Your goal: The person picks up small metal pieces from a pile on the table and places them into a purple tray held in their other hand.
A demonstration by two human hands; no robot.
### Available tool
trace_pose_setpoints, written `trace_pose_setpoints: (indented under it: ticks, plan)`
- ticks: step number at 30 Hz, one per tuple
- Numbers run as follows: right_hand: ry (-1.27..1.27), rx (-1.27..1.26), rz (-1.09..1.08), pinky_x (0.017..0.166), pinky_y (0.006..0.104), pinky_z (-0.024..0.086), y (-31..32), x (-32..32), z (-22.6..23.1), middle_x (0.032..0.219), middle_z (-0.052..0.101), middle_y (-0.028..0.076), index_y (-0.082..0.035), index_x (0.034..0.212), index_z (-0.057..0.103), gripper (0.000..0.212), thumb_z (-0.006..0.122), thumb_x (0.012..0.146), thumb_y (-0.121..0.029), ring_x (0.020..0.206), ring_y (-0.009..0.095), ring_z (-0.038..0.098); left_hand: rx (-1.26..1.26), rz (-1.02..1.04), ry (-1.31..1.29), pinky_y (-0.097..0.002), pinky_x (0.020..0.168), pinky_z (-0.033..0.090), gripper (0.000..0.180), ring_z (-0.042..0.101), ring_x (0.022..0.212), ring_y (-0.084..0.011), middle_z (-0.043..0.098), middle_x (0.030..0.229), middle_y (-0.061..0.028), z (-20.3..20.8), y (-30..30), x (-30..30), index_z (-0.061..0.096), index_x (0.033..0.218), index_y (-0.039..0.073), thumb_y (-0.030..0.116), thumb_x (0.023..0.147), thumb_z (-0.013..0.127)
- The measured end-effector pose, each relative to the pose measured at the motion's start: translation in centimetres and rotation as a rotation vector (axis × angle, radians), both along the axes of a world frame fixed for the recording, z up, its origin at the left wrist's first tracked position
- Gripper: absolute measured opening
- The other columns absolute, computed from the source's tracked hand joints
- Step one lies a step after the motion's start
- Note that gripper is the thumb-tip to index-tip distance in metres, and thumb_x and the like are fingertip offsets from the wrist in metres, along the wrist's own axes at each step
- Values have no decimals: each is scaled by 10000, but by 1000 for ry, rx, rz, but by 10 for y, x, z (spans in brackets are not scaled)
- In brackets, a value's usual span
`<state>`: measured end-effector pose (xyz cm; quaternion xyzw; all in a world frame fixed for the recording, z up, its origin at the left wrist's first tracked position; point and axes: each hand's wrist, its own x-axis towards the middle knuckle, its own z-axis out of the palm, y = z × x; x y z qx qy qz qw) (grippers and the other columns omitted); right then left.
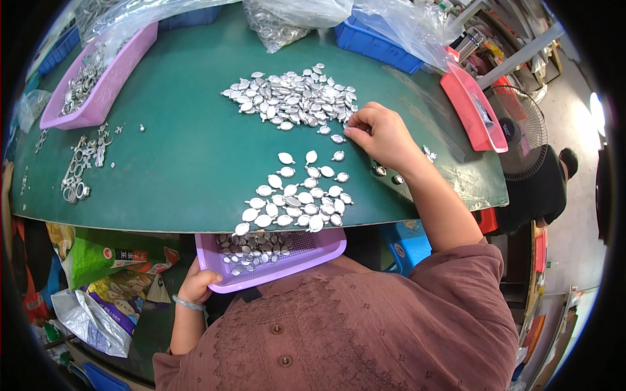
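My left hand (195,284) is closed round the left end of a lilac plastic basket (319,250), held just under the table's near edge. Many small silver oval metal pieces (254,247) with little end tabs lie in it. Over the far right edge of a big pile of the same pieces (293,98), my right hand (378,133) has thumb and fingers pinched together. Whatever is between its fingertips is too small and hidden to make out. Between pile and basket, a looser group of pieces (293,202) is spread toward the table edge.
On the green table (176,137) stand a pink basket of metal parts (98,104) at left, a red basket (466,111) at right and a blue bin (378,45) behind. Rings and small castings (81,166) lie left. A fan (518,130) and another person (538,189) are at right.
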<state>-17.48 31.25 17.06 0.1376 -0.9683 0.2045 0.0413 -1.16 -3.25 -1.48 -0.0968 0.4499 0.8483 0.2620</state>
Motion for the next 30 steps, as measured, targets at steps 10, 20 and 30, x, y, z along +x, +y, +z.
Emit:
trace_pose_setpoints:
  ticks: [10, 20, 30]
  plan:
    - [-48, -39, 67, 665, 313, 443, 11, 0, 3, 785, 568, 117, 31, 850, 624, 122, 569, 798, -64, 719, 220, 566, 0, -3, -11, -336, 861, 433, 692, 555, 970, -233, 559, 1063, -125, 0, 0, 0, 392, 1227, -46, 50, 567, 574]
    - [21, -14, 13, 712, 341, 453, 12, -3, -1, 842, 590, 141, 8, 855, 632, 125, 563, 791, -75, 778, 278, 578, 9, 3, -12, -342, 880, 425, 732, 545, 999, -242, 542, 1102, -129, -6, -2, 1, 366, 1258, -40, 48, 564, 582]
    - [-202, -98, 104, 704, 341, 462, 8, -4, 11, 833, 600, 132, -13, 847, 638, 116, 600, 757, -75, 763, 280, 585, -9, 11, -17, -336, 863, 431, 710, 549, 977, -233, 548, 1079, -122, -3, -2, 2, 380, 1242, -41, 42, 564, 576]
